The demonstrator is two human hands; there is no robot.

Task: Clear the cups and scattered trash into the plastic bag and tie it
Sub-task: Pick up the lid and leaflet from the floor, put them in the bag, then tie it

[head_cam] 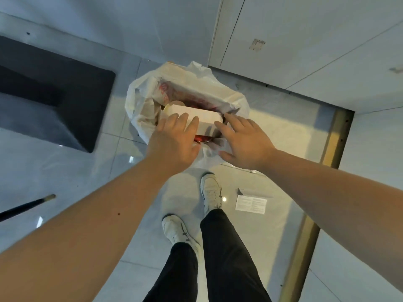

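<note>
A white plastic bag (139, 99) stands open on the tiled floor ahead of my feet, stuffed with red-printed wrappers (165, 90). A white paper cup (196, 115) lies on its side across the bag's mouth. My left hand (174, 142) rests on the cup's near side with fingers spread. My right hand (244, 140) hovers at the cup's right end, fingers apart, over the bag's near rim. Something red (201, 138) shows under the cup between my hands.
A printed paper slip (250, 203) and a small scrap (241, 190) lie on the floor right of my shoes. A dark block (54, 94) stands at the left, white cabinet doors (305, 40) at the back right, a brass floor strip (327, 153) at the right, and a dark stick (26, 207) at the lower left.
</note>
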